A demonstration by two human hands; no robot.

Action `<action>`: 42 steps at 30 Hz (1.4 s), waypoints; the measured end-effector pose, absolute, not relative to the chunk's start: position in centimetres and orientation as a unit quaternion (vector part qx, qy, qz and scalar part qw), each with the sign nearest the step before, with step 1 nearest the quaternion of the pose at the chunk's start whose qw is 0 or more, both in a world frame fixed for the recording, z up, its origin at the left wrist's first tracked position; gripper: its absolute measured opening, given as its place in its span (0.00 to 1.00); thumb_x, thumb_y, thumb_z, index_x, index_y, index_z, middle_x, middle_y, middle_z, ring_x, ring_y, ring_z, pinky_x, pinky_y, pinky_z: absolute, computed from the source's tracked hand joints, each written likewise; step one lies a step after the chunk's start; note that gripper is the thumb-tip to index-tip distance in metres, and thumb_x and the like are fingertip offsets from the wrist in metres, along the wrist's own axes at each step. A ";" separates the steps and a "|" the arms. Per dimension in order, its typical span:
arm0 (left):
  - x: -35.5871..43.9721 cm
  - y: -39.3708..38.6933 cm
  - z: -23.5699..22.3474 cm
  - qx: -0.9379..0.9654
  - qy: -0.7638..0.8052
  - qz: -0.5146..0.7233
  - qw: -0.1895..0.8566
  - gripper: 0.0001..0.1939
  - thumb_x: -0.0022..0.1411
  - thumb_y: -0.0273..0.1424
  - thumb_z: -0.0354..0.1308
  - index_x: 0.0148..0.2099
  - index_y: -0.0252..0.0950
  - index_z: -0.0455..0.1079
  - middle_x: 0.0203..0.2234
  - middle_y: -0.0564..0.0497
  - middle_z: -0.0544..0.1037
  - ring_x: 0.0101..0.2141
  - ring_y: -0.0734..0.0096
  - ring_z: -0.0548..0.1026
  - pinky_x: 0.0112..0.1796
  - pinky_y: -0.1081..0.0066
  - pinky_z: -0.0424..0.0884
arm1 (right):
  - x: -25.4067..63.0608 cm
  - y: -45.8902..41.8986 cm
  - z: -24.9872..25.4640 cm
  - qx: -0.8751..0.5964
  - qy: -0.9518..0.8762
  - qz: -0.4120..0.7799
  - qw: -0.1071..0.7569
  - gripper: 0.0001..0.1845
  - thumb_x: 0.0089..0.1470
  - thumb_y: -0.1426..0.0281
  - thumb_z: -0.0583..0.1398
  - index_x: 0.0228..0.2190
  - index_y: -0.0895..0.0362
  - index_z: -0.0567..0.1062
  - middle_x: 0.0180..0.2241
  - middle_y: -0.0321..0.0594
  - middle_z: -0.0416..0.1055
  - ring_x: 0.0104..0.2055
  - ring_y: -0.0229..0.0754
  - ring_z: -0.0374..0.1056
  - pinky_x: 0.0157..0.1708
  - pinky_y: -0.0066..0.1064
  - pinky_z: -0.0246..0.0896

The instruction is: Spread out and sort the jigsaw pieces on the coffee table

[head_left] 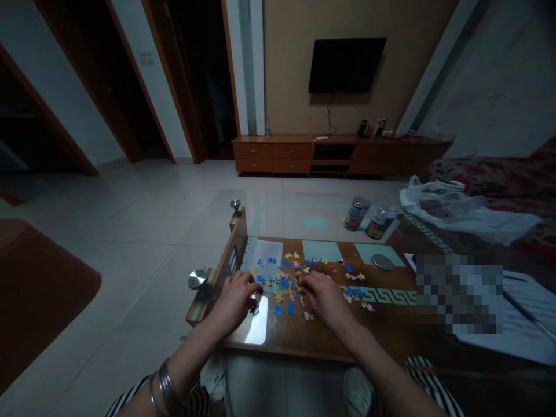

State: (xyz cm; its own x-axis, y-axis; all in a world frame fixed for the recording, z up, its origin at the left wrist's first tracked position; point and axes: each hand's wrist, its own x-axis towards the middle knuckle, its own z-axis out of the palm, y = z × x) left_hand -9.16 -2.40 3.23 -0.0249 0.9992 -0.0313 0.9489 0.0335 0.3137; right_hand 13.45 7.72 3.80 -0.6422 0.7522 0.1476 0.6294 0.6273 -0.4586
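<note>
Many small jigsaw puzzle pieces (284, 284), blue, yellow and pink, lie scattered on the glass-topped table (377, 330). My left hand (237, 296) hovers at the left edge of the scatter, its fingers bent and apart from the thumb. Just below its fingertips is a dark blue and white piece (255, 311). Over the middle of the scatter, my right hand (322, 293) has thumb and fingers closed together at a puzzle piece, largely hidden by the fingertips. A blue star-shaped piece (278, 311) and a yellow one (279, 297) lie between my hands.
Two picture-covered cans (357, 214) (380, 222) stand at the back right, near a round metal lid (382, 262). Further right are a plastic bag (469, 211) and papers (521, 324) with a pen. A raised wooden side (226, 260) with metal knobs (198, 278) borders the left.
</note>
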 end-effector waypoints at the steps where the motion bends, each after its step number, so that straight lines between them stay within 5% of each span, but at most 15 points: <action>1: -9.4 -2.3 3.2 0.687 0.709 0.102 0.119 0.19 0.58 0.21 0.51 0.47 0.44 0.73 0.45 0.48 0.73 0.48 0.56 0.66 0.45 0.60 0.59 | 13.7 7.4 3.7 -0.384 -0.890 0.187 0.160 0.10 0.55 0.79 0.57 0.33 0.57 0.78 0.35 0.43 0.75 0.39 0.43 0.69 0.40 0.31 0.60; 6: -10.0 -1.9 2.9 0.672 0.725 0.106 0.109 0.15 0.60 0.23 0.50 0.47 0.38 0.72 0.44 0.44 0.72 0.48 0.54 0.65 0.45 0.58 0.59 | 14.7 5.6 3.4 -0.365 -0.903 0.194 0.116 0.08 0.55 0.76 0.60 0.35 0.56 0.78 0.36 0.43 0.73 0.41 0.46 0.68 0.40 0.34 0.61; 11: -9.0 -2.1 2.7 0.700 0.694 0.103 0.134 0.13 0.57 0.32 0.60 0.46 0.42 0.71 0.46 0.49 0.71 0.48 0.58 0.65 0.45 0.63 0.59 | 14.1 4.6 2.9 -0.369 -0.905 0.190 0.097 0.12 0.52 0.74 0.63 0.41 0.56 0.77 0.40 0.45 0.72 0.45 0.49 0.67 0.44 0.36 0.61; 24: -12.5 -1.9 1.0 0.709 0.687 0.084 0.138 0.12 0.53 0.35 0.61 0.41 0.37 0.70 0.40 0.47 0.71 0.44 0.55 0.65 0.42 0.61 0.59 | 13.6 4.8 2.5 -0.343 -0.906 0.212 0.126 0.13 0.52 0.81 0.61 0.39 0.56 0.77 0.39 0.43 0.73 0.44 0.45 0.67 0.42 0.34 0.61; 30: -12.2 -2.1 1.0 0.714 0.676 0.095 0.153 0.10 0.55 0.30 0.57 0.41 0.39 0.71 0.39 0.48 0.73 0.42 0.59 0.67 0.40 0.63 0.59 | 13.8 4.8 2.6 -0.369 -0.903 0.191 0.108 0.05 0.55 0.76 0.60 0.33 0.57 0.77 0.36 0.44 0.73 0.41 0.46 0.68 0.40 0.35 0.61; 42: -10.5 -2.2 1.5 0.762 0.608 0.132 0.181 0.14 0.57 0.22 0.48 0.33 0.39 0.75 0.35 0.49 0.74 0.40 0.64 0.69 0.41 0.64 0.62 | 13.9 4.1 3.7 -0.370 -0.903 0.190 0.107 0.08 0.55 0.76 0.60 0.37 0.56 0.77 0.39 0.42 0.74 0.44 0.44 0.68 0.42 0.33 0.60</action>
